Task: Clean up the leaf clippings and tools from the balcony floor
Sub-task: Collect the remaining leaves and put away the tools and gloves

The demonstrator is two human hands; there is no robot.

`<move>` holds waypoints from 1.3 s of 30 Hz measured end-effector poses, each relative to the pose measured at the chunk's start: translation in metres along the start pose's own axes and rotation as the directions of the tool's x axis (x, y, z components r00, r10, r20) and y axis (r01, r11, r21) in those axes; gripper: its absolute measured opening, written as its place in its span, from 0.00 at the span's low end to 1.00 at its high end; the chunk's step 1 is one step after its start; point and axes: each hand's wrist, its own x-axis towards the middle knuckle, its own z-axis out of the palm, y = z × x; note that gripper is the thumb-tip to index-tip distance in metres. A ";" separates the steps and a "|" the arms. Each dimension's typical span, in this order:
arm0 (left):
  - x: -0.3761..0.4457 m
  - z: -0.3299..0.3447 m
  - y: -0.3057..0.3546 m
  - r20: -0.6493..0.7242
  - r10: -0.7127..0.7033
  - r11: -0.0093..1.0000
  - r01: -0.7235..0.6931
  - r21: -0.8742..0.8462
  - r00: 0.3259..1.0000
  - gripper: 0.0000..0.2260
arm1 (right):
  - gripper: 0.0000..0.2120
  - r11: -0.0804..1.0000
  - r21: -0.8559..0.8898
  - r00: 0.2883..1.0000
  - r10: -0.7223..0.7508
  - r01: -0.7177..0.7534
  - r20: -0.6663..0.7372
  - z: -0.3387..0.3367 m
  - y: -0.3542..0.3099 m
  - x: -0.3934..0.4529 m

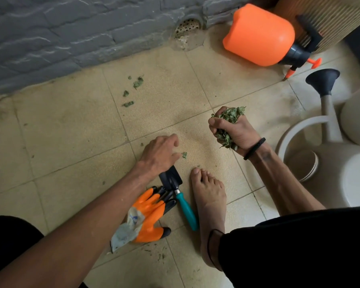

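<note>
A small leaf scrap [184, 155] lies on the floor tiles [71, 142] just in front of the bare foot [208, 196], and the left hand [161, 153] is lowered over it, fingers loosely bent, the fingertips at the scrap; whether it is already pinched cannot be told. The right hand [230, 129], to the right of the foot and further from the person, is clenched around a bunch of clippings [227, 125] that spills out above and below the fist.

The step in hand is judged to be the gathering of loose scraps. It would be done well if the scrap were pinched between thumb and forefinger instead of swept, then passed into the full fist, which should be kept tight so nothing is shed.

Counted on the floor: four scattered clippings [133, 90] well beyond the foot toward the grey wall [50, 38], one scrap at the fingertips, and fine crumbs near the heel. One trowel with a teal handle [185, 206] lies just left of the foot, beside orange gloves [150, 213], apparently two, though the count is uncertain. One orange sprayer [258, 36] lies far beyond the foot, and one watering can [324, 129] stands to its right.
</note>
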 end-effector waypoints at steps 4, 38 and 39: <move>-0.002 0.014 0.013 0.018 0.102 0.994 -0.101 -0.027 0.995 0.18 | 0.12 0.999 -0.033 1.000 -0.001 0.002 0.019 0.007 -0.002 0.000; 0.169 -0.062 -0.114 -0.632 -0.261 0.965 0.220 -0.145 0.730 0.27 | 0.20 0.964 -0.244 0.986 0.135 -0.107 0.102 -0.024 -0.011 0.025; 0.168 -0.069 -0.113 -0.633 -0.218 0.976 0.183 -0.121 0.743 0.21 | 0.18 0.966 -0.234 0.985 0.135 -0.108 0.106 -0.023 -0.010 0.026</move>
